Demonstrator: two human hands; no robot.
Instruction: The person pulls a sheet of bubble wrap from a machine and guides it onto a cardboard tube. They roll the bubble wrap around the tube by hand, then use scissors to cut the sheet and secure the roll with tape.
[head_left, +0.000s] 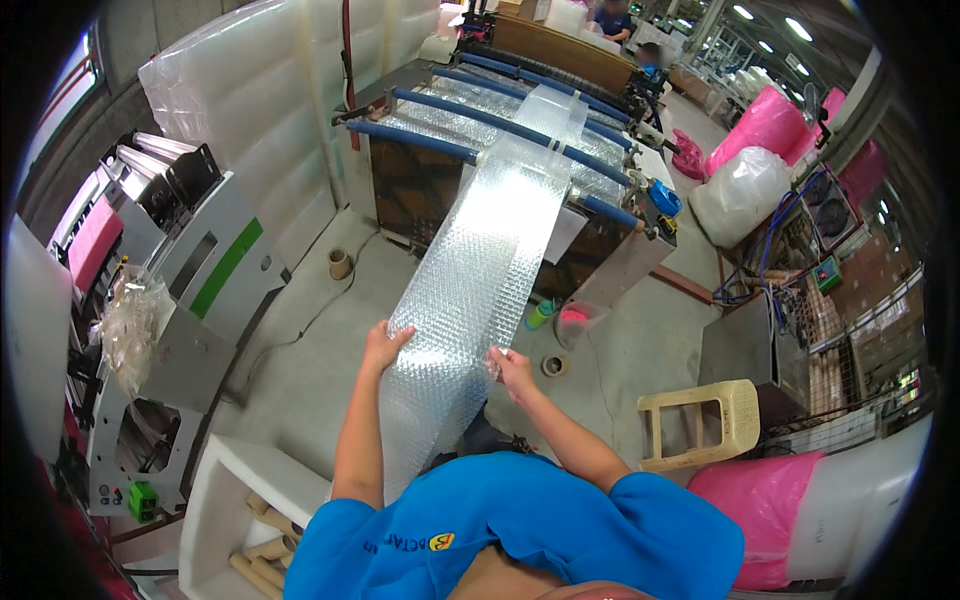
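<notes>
A long clear strip of bubble wrap (480, 270) runs from the roller machine (520, 130) with blue bars down toward me. My left hand (384, 345) grips the strip's left edge. My right hand (512, 368) pinches its right edge. Both hands hold the sheet stretched between them at about chest height, and the strip's lower end hangs down past my blue shirt.
A grey machine with a green stripe (200, 290) stands at the left. A beige plastic stool (700, 420) stands at the right, beside pink and clear bags (750, 185). Tape rolls (340, 263) lie on the concrete floor. A white box with cardboard tubes (250, 510) sits lower left.
</notes>
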